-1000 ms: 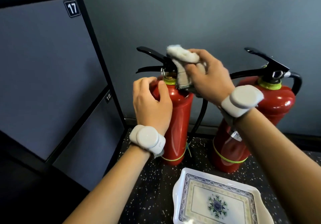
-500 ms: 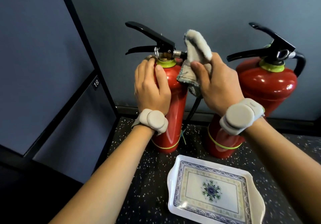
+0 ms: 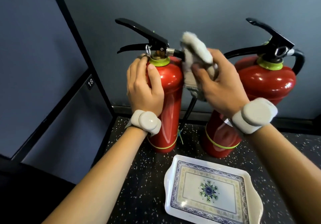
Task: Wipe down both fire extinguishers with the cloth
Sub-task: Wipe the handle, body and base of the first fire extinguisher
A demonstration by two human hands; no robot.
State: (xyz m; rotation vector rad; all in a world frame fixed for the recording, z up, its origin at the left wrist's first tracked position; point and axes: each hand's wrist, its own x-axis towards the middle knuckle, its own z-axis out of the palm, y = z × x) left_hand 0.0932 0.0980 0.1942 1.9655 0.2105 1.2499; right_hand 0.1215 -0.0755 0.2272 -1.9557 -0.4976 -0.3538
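Note:
Two red fire extinguishers stand upright on a dark speckled surface against a grey wall. My left hand (image 3: pixel 145 86) grips the shoulder of the slim left extinguisher (image 3: pixel 169 91), fingers curled round it just below the green collar. My right hand (image 3: pixel 220 88) holds a bunched grey-white cloth (image 3: pixel 196 57) against that extinguisher's upper right side, where the black hose leaves the valve. The wider right extinguisher (image 3: pixel 267 84) stands behind my right wrist, which hides part of its body.
A white rectangular tray (image 3: pixel 210 191) with a blue patterned border lies on the speckled surface in front of the extinguishers. Dark-framed locker panels (image 3: pixel 57 102), one numbered 18, stand close on the left. The grey wall (image 3: pixel 199 6) is right behind the extinguishers.
My right hand has carried the cloth from the top handle of the left extinguisher down to its right side by the hose fitting. My left hand kept its hold on the shoulder.

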